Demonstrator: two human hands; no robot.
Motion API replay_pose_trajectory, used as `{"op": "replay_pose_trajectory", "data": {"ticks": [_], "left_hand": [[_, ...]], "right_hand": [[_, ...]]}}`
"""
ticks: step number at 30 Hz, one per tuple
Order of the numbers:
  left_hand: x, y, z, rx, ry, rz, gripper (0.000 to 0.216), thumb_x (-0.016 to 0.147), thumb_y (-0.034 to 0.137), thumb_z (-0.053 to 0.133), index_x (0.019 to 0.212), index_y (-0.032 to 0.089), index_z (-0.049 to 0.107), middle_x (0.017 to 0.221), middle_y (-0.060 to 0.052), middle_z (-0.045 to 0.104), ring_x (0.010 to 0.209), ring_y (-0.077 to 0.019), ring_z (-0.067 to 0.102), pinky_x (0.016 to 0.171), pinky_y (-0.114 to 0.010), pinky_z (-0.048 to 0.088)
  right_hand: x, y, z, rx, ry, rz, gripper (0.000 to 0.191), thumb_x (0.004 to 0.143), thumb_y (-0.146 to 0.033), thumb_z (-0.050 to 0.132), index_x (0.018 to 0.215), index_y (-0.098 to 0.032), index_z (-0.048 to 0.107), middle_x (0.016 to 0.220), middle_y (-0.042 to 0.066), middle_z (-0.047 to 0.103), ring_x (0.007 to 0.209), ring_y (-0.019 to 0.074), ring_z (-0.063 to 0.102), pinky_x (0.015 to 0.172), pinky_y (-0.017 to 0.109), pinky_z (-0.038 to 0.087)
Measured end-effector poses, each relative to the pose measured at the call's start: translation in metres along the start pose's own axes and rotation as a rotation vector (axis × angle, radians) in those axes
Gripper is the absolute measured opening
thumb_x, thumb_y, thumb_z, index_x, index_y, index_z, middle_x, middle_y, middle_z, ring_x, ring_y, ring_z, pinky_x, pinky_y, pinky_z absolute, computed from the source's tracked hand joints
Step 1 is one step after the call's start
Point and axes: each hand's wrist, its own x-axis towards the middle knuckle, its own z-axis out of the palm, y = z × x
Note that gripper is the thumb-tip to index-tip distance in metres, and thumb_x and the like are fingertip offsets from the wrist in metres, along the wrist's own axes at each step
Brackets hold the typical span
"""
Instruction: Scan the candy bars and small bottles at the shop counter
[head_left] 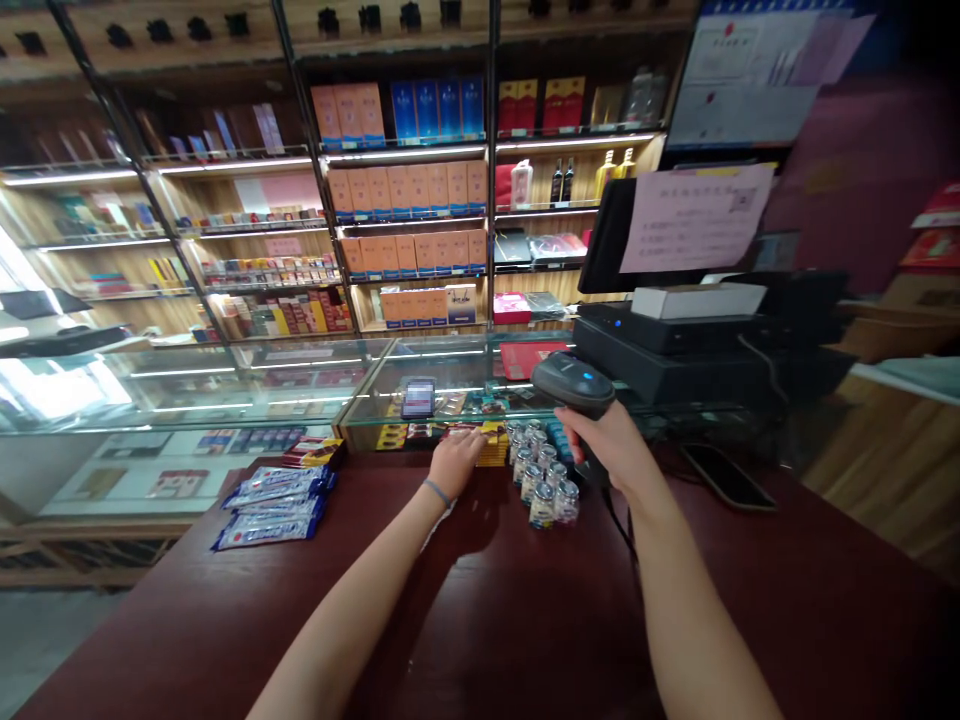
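Note:
My right hand [611,447] is wrapped round the grip of a black barcode scanner [574,383], its head pointing left over the counter and its cable hanging below my wrist. My left hand [455,463] reaches forward onto a stack of yellow and red packets [489,443] at the far edge of the dark red counter [525,610]; its fingers curl over the packets, and a grey band sits on its wrist. Between my hands stands a cluster of several small clear bottles with silver caps [544,475].
Blue and white wrapped bars [274,505] lie at the counter's left. A phone [418,398] rests on the glass display case [247,385]. A black till with a monitor and paper notice [694,330] stands at right, a dark phone [727,477] beside it. Shelves of boxed goods [409,190] fill the back wall.

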Motion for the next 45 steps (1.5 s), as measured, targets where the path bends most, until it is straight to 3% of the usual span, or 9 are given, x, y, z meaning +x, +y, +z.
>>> {"op": "replay_pose_trajectory", "data": {"ticks": [4, 9, 12, 19, 23, 28, 35, 40, 45], "left_hand": [[0.003, 0.000, 0.016, 0.024, -0.041, -0.096, 0.022, 0.082, 0.014, 0.069, 0.099, 0.028, 0.073, 0.104, -0.009, 0.074, 0.106, -0.0245, 0.066, 0.105, -0.038, 0.043], [0.006, -0.004, 0.029, 0.551, -0.269, 0.061, 0.032, 0.094, 0.016, 0.052, 0.122, 0.025, 0.065, 0.124, -0.007, 0.069, 0.119, -0.0237, 0.060, 0.104, -0.039, 0.044], [0.006, -0.007, 0.035, 0.693, -0.292, 0.100, 0.038, 0.096, 0.017, 0.048, 0.131, 0.026, 0.059, 0.130, -0.007, 0.066, 0.125, -0.0238, 0.056, 0.105, -0.039, 0.044], [0.003, -0.012, 0.039, 0.607, -0.289, 0.064, 0.042, 0.096, 0.016, 0.046, 0.136, 0.027, 0.056, 0.136, -0.008, 0.062, 0.130, -0.0261, 0.054, 0.109, -0.044, 0.040], [0.000, -0.013, 0.031, 0.551, -0.244, 0.085, 0.041, 0.097, 0.021, 0.047, 0.137, 0.027, 0.055, 0.142, -0.009, 0.057, 0.134, -0.0287, 0.050, 0.113, -0.048, 0.036], [-0.010, -0.013, -0.011, 0.563, -0.146, 0.077, 0.036, 0.097, 0.029, 0.050, 0.132, 0.026, 0.057, 0.134, -0.009, 0.062, 0.124, -0.0279, 0.055, 0.107, -0.046, 0.041], [-0.039, -0.042, -0.110, 0.740, -0.041, -0.086, 0.031, 0.096, 0.027, 0.050, 0.123, 0.022, 0.063, 0.118, -0.011, 0.066, 0.111, -0.0257, 0.059, 0.100, -0.041, 0.047], [-0.065, -0.067, -0.177, 0.895, -0.081, -0.233, 0.036, 0.094, 0.029, 0.052, 0.127, 0.021, 0.061, 0.127, -0.012, 0.060, 0.118, -0.0273, 0.055, 0.104, -0.041, 0.045], [-0.085, -0.087, -0.215, 1.031, -0.134, -0.402, 0.047, 0.092, 0.042, 0.053, 0.133, 0.019, 0.057, 0.142, -0.017, 0.050, 0.133, -0.0310, 0.045, 0.112, -0.046, 0.036]], "right_hand": [[0.001, 0.002, -0.009, 0.032, 0.019, -0.011, 0.031, 0.075, -0.044, 0.070, 0.063, -0.024, 0.049, 0.044, -0.005, 0.049, 0.033, 0.0109, 0.043, 0.036, 0.026, 0.037], [0.001, 0.002, -0.016, 0.056, 0.037, -0.004, 0.031, 0.076, -0.041, 0.071, 0.062, -0.023, 0.050, 0.044, -0.005, 0.049, 0.033, 0.0104, 0.043, 0.037, 0.025, 0.036], [0.001, 0.002, -0.018, 0.073, 0.055, 0.011, 0.030, 0.076, -0.040, 0.071, 0.063, -0.022, 0.051, 0.045, -0.006, 0.050, 0.033, 0.0104, 0.043, 0.036, 0.025, 0.034], [0.001, 0.001, -0.015, 0.070, 0.053, 0.021, 0.030, 0.075, -0.040, 0.071, 0.063, -0.021, 0.051, 0.045, -0.006, 0.049, 0.033, 0.0101, 0.043, 0.036, 0.024, 0.033], [-0.001, -0.002, -0.010, 0.044, 0.032, -0.002, 0.033, 0.076, -0.040, 0.070, 0.058, -0.021, 0.050, 0.045, -0.005, 0.050, 0.033, 0.0092, 0.042, 0.037, 0.024, 0.034], [-0.005, -0.001, 0.013, 0.016, -0.003, 0.008, 0.036, 0.077, -0.039, 0.069, 0.053, -0.020, 0.051, 0.045, -0.003, 0.050, 0.035, 0.0098, 0.044, 0.039, 0.025, 0.035], [-0.013, 0.015, 0.069, -0.138, -0.109, 0.025, 0.033, 0.076, -0.043, 0.067, 0.056, -0.022, 0.053, 0.041, -0.003, 0.051, 0.037, 0.0130, 0.047, 0.043, 0.026, 0.038], [-0.020, 0.022, 0.098, -0.214, -0.194, -0.004, 0.030, 0.077, -0.046, 0.064, 0.061, -0.022, 0.054, 0.042, -0.002, 0.053, 0.040, 0.0147, 0.051, 0.049, 0.028, 0.042], [-0.029, 0.033, 0.125, -0.229, -0.266, -0.021, 0.028, 0.077, -0.047, 0.062, 0.065, -0.023, 0.053, 0.042, -0.003, 0.053, 0.042, 0.0156, 0.053, 0.051, 0.028, 0.043]]}}
